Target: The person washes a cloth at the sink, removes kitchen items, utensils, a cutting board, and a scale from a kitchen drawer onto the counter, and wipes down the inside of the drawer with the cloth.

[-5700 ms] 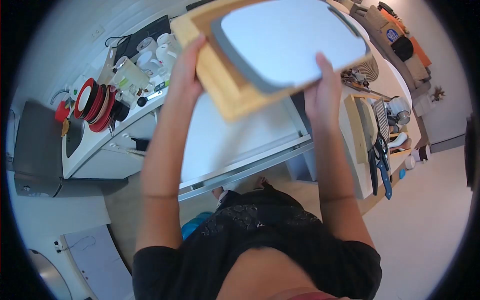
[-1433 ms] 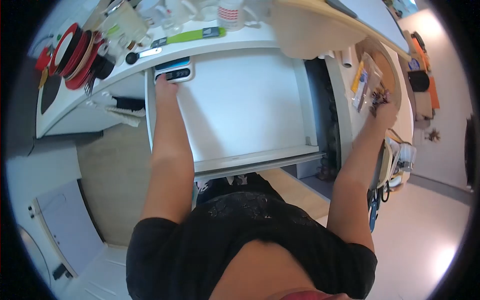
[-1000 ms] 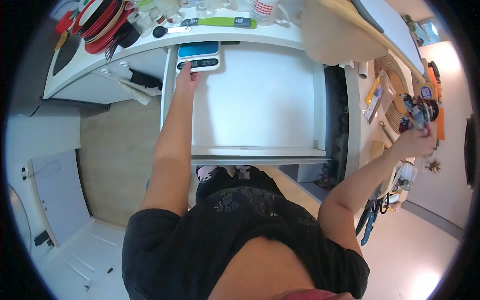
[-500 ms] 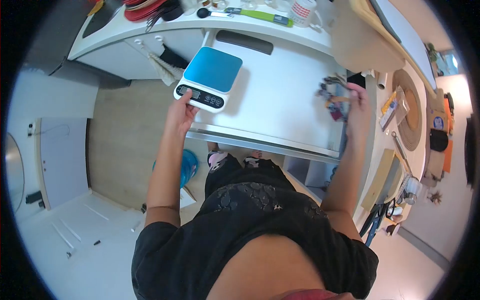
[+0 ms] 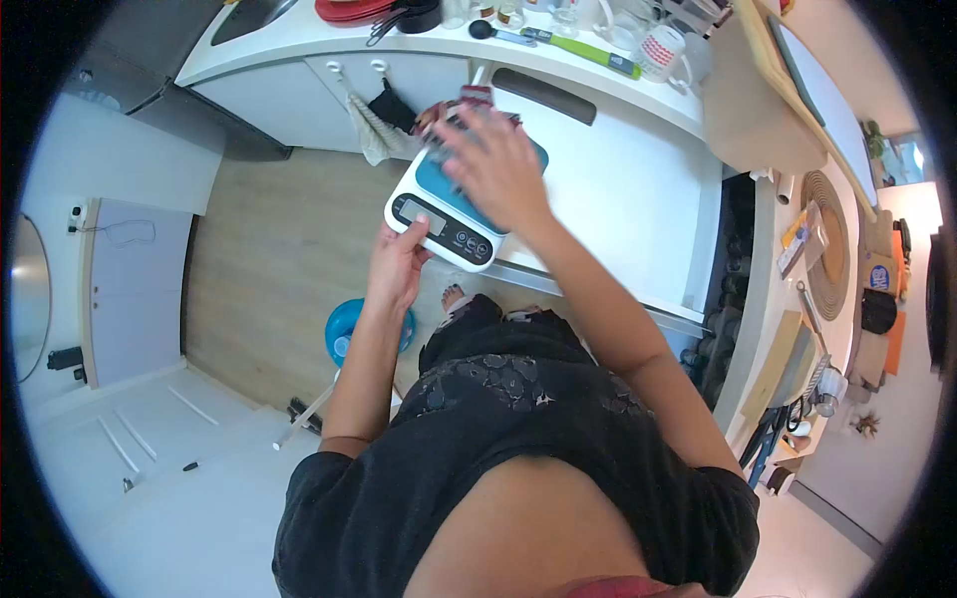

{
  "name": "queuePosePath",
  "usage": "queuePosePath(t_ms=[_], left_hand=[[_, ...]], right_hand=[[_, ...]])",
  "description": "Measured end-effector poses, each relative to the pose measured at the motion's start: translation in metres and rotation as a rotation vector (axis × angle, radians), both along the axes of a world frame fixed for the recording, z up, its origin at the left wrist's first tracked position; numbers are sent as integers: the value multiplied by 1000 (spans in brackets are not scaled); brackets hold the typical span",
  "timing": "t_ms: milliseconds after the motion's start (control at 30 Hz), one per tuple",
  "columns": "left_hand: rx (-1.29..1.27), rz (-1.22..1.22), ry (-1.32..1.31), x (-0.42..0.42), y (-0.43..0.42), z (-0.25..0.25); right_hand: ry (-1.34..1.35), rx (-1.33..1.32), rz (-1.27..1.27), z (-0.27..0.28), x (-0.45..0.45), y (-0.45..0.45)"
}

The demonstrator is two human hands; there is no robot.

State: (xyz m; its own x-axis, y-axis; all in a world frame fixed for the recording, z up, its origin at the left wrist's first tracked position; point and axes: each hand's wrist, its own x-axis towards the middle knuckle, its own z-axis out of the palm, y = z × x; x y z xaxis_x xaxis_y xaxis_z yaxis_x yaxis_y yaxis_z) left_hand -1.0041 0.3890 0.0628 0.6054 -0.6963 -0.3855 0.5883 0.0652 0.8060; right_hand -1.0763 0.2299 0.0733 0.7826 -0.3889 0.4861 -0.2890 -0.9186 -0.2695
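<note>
1. A smooth white drawer (image 5: 628,199) stands open below the bench (image 5: 289,42).
2. The kitchen scale (image 5: 451,202), rounded white plastic with a blue platform, is held above the drawer's left side.
3. The right hand (image 5: 498,164) lies outstretched over it, too blurred to tell its grip.
4. The left hand (image 5: 401,259) clasps the scale's front edge, thumb on top, apparently steadying it.
5. Crumpled patterned cloth (image 5: 477,96), soft-looking, bunches beneath the right fingers, seemingly pressed against the platform.
</note>
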Motion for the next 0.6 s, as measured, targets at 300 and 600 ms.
queuePosePath(t_ms=[300, 600], left_hand=[[76, 40, -86, 58, 50, 3], [-158, 132, -17, 118, 78, -19]], right_hand=[[-299, 567, -110, 11, 43, -23], [-101, 98, 454, 0, 73, 107]])
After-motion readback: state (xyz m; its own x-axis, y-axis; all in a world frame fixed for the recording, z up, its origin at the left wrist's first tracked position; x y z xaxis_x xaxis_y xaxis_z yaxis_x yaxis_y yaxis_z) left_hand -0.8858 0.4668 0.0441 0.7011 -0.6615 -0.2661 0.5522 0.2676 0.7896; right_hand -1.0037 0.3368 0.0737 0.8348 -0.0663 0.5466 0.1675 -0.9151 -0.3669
